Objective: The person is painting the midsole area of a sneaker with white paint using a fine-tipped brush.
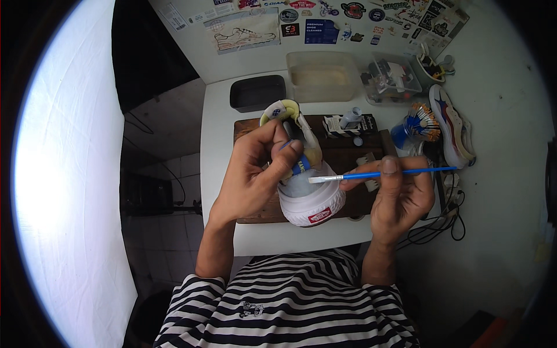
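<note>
A shoe point(310, 206) with a white sole, red rear label, pale grey-blue surface and yellowish padding sits over a dark wooden board point(249, 129). My left hand point(255, 174) is closed on the shoe's upper part, thumb pressing near a blue tag. My right hand point(400, 203) grips a slim paintbrush point(418, 170) with a blue handle, its white bristles lying over the grey-blue surface; whether they touch it I cannot tell. An open small bottle point(351, 119) stands on a printed box point(333, 127) behind the shoe, a loose cap point(358, 141) nearby.
A white table point(217, 104) holds a black tray point(258, 93), translucent tub point(322, 78), box of supplies point(391, 78), blue-tipped brush bundle point(418, 124), another shoe point(452, 127) and cables point(429, 235). A stickered board point(243, 64) stands behind; a lit white panel point(69, 174) is left.
</note>
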Available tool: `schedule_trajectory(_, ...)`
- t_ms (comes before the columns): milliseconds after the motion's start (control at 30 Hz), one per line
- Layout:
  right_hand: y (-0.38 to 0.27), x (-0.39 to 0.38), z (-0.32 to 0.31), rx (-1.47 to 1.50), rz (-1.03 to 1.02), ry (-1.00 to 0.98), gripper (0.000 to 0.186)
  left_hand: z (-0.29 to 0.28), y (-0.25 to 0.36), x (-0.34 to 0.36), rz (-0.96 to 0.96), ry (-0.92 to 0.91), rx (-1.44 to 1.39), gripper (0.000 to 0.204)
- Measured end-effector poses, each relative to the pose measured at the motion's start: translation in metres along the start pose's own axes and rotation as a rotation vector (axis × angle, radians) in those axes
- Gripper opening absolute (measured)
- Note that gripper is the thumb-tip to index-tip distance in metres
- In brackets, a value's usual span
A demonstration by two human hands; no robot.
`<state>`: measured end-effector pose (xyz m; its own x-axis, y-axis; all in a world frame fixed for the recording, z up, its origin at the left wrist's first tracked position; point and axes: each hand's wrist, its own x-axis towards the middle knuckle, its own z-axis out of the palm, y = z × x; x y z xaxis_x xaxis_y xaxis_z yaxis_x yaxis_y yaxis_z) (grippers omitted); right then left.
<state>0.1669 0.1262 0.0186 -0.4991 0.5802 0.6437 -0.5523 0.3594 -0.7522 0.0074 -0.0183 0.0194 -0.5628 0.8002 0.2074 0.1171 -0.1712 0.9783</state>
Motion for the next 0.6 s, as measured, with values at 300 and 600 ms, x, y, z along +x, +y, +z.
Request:
schedule_trajectory(300,0.0012,0.0010,0.0002,-0.192,-0.003,0.099,0.017,-0.0005,-0.0048,-0.0004,0.033,-0.006,0.004,0.027)
schedule_trajectory(600,0.0053,-0.0012,-0.0019,-0.162,-0.021,0.061,0.016,-0.0014,-0.0041,0.0000,0.044,-0.020,0.015,0.029)
